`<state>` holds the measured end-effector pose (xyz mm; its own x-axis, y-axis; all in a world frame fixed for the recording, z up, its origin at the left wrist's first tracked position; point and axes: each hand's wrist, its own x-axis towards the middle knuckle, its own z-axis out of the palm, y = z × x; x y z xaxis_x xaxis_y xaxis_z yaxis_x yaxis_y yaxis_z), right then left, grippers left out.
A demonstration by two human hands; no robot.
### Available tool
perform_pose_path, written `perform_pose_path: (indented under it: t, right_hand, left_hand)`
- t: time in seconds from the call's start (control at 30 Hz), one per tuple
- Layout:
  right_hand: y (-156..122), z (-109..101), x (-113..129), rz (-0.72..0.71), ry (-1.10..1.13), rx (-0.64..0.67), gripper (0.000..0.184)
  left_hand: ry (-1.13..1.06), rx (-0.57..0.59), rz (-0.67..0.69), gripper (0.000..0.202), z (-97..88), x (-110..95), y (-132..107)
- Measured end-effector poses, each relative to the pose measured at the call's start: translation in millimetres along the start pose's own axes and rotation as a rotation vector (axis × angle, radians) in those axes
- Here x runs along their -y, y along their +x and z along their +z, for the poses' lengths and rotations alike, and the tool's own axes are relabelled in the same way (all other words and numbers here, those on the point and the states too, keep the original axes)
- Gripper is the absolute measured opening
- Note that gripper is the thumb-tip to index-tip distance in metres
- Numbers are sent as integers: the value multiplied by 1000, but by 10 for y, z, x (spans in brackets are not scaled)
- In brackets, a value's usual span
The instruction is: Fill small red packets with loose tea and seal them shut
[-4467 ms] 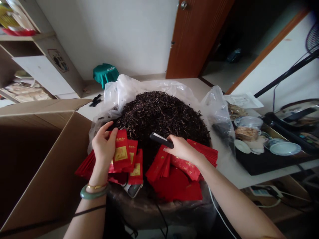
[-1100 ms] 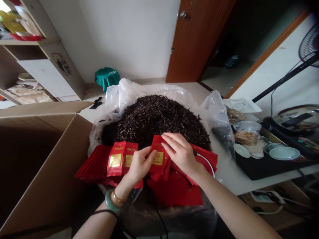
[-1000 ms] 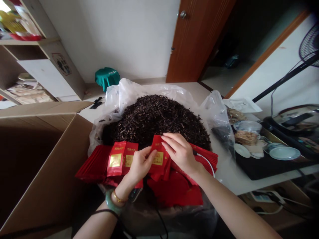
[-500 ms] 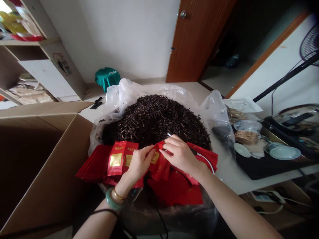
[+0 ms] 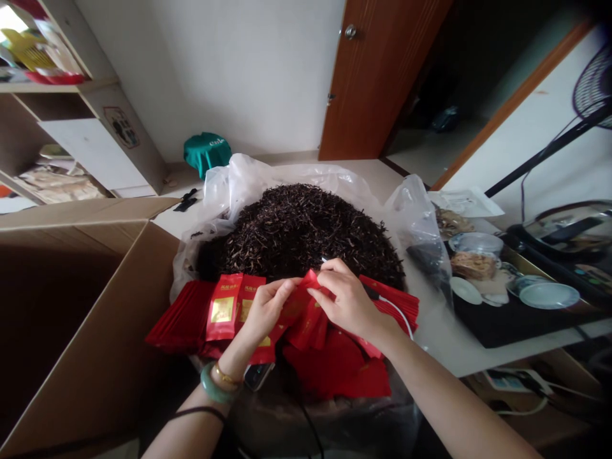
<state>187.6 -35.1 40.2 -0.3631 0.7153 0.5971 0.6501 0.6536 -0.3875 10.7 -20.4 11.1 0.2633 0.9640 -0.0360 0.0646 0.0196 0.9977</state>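
A big mound of dark loose tea leaves (image 5: 306, 233) fills a clear plastic bag (image 5: 239, 182) in front of me. Along its near edge lie several flat red packets (image 5: 335, 370); two with gold labels (image 5: 228, 306) stand at the left. Both hands meet over the middle of the pile. My left hand (image 5: 265, 309) and my right hand (image 5: 347, 299) pinch opposite sides of one red packet (image 5: 306, 287), pulling at its top. A thin white tool shows just past my right fingers, and a white cord (image 5: 399, 315) runs off by my right wrist.
An open cardboard box (image 5: 71, 306) stands at the left. A dark tray (image 5: 507, 306) with bowls and dishes sits on the table at the right, with a fan stand behind. A phone (image 5: 258, 376) lies under the packets. A shelf unit, green stool and wooden door stand behind.
Earlier my left hand held a gold-label packet and my right a dark tool. Now both hands grip one red packet, whose top has tilted and pulled apart over the last second.
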Motion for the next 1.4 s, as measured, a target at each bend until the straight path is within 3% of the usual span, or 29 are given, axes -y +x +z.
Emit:
perform_pose_path:
  t: [0.17,0.33,0.47,0.63,0.83,1.0,1.07,1.17,1.27,1.33,1.4]
  right_hand:
    - [-3,10,28,-14,-25,82,18]
    - [-14,16,78,-63,-19,51,14]
    - [-42,52,99,-96,4,64,17]
    - [-44,57,121,-69,-27,193,21]
    - [-53,78,114,138,135,309,18]
    - [-65,117,87,320,353,466,30]
    - [-66,130,77,403,490,516,32]
    - [-69,152,30,523,644,466,33]
    - [-67,162,-53,624,723,378,38]
    - [-62,155,-96,658,785,384,42]
    - [-52,143,-104,668,858,406,44]
  left_hand:
    - [29,-54,-16,45,-24,31,15]
    - [17,-25,-32,45,-31,24,11]
    - [131,12,29,35,-55,16,6]
    - [239,-32,122,23,-122,-4,-6]
    - [323,-167,257,20,-84,-8,-51]
    - [457,-76,403,17,2,27,-80]
    - [532,-99,469,18,-6,40,-82]
    - [691,-175,663,19,-32,54,-79]
    - [859,-116,872,29,-27,73,-69]
    - [962,-78,922,44,-11,101,-55]
    - [1043,-81,914,46,-1,139,-44]
